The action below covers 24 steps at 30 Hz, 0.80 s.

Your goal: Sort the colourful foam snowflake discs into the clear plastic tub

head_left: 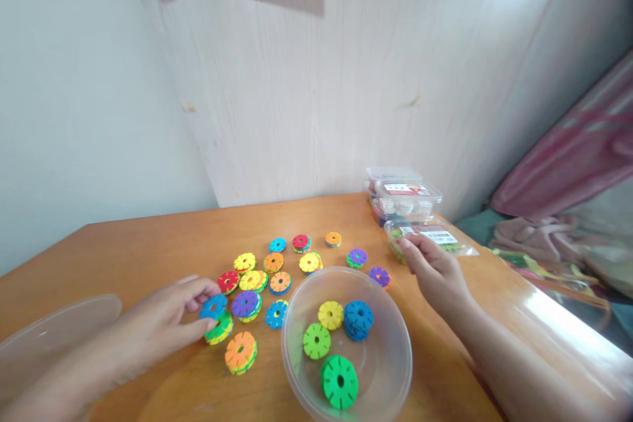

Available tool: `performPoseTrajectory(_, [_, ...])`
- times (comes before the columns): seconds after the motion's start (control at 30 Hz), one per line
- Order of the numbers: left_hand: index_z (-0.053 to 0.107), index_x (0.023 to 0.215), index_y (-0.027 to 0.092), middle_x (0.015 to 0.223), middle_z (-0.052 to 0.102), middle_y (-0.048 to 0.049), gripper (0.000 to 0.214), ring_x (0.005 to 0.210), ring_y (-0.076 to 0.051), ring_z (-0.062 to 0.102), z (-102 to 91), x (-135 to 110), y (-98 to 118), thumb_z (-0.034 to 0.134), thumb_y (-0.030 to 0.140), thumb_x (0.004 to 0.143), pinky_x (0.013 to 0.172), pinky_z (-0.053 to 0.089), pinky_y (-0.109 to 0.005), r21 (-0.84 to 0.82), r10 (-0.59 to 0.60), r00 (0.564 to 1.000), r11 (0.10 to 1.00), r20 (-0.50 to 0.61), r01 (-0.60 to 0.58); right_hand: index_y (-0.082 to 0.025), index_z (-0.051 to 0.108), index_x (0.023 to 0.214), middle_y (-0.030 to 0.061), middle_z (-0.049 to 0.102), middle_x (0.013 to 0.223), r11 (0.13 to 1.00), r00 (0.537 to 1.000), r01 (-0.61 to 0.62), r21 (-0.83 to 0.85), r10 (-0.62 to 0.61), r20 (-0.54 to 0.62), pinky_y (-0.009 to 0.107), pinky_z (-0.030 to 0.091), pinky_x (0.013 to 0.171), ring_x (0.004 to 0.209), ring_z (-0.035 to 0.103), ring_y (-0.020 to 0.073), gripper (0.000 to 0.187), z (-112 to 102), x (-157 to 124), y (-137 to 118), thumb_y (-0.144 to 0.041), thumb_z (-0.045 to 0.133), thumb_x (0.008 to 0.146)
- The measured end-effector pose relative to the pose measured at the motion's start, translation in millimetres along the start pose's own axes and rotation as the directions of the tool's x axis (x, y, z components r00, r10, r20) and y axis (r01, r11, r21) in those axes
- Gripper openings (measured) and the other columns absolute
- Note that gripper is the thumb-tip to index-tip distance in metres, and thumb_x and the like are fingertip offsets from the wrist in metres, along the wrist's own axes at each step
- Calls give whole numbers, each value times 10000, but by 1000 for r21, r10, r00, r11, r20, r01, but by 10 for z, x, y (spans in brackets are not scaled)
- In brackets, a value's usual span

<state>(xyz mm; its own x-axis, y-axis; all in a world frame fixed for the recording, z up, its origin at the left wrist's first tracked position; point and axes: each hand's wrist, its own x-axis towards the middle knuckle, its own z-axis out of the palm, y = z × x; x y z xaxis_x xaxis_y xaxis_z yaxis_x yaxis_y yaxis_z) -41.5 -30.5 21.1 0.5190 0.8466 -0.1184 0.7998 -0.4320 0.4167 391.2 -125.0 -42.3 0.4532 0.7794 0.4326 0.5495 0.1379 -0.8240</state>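
Observation:
My left hand [165, 316] pinches a blue toy disc [213, 306] between thumb and fingers, just above a small stack of discs [220, 330] on the wooden table [148, 244]. Several colourful notched discs [279, 282] lie scattered in front of it. A clear plastic bowl [390, 349] sits at the near middle and holds green discs [339, 380], a yellow disc [330, 314] and a blue stack [358, 320]. My right hand [432, 270] rests on the table right of the bowl, fingers loosely stretched, holding nothing, beside a purple disc [380, 276].
A clear lid [54, 336] lies at the table's near left. Clear plastic boxes [405, 198] and a packet [435, 237] stand at the far right corner. A pale wall stands behind the table. Pink cloth [568, 165] lies beyond the right edge.

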Motion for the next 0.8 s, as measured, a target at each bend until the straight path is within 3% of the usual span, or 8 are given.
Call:
performPoseTrajectory(0.1, [624, 1128, 249, 1138, 663, -47, 483, 1067, -270, 551, -100, 25, 124, 583, 585, 783, 964, 415, -358, -111, 13, 999, 994, -51, -18, -199, 582, 787, -24, 471, 622, 998, 993, 18, -59, -25, -120, 269, 364, 587, 610, 442, 141, 356, 66, 25, 110, -512, 492, 930])
performPoseTrajectory(0.23, [611, 1149, 258, 1179, 649, -57, 556, 1098, -293, 550, -92, 59, 402, 619, 629, 735, 988, 412, -385, -105, 58, 983, 991, -173, -77, -209, 596, 811, -14, 513, 617, 986, 984, 70, -154, -94, -153, 271, 385, 601, 610, 470, 150, 324, 145, -34, 117, -490, 487, 931])
performPoseTrajectory(0.47, [622, 1113, 271, 1137, 635, -55, 355, 999, -253, 567, 22, 121, 999, 576, 486, 834, 871, 449, -361, 20, 288, 956, 958, -55, -287, -213, 594, 845, -6, 558, 633, 980, 984, 156, -126, -166, -68, 264, 393, 600, 596, 501, 143, 269, 160, -168, -18, -437, 484, 946])
performPoseTrajectory(0.63, [627, 1014, 248, 1023, 628, -53, 214, 965, -236, 535, 120, 263, 1388, 520, 375, 880, 848, 415, -372, 123, 518, 854, 845, 51, -520, -207, 587, 829, -16, 541, 630, 983, 986, 139, -119, -149, -78, 257, 379, 590, 592, 477, 134, 265, 144, -148, 1, -424, 485, 943])
performPoseTrajectory(0.8, [594, 895, 230, 916, 608, -43, 87, 870, -221, 527, 283, 442, 1706, 544, 293, 864, 809, 394, -384, 188, 618, 772, 748, 149, -636, -208, 578, 810, -26, 521, 609, 987, 987, 127, -104, -136, -90, 255, 368, 577, 580, 468, 132, 283, 115, -139, 20, -441, 486, 940])
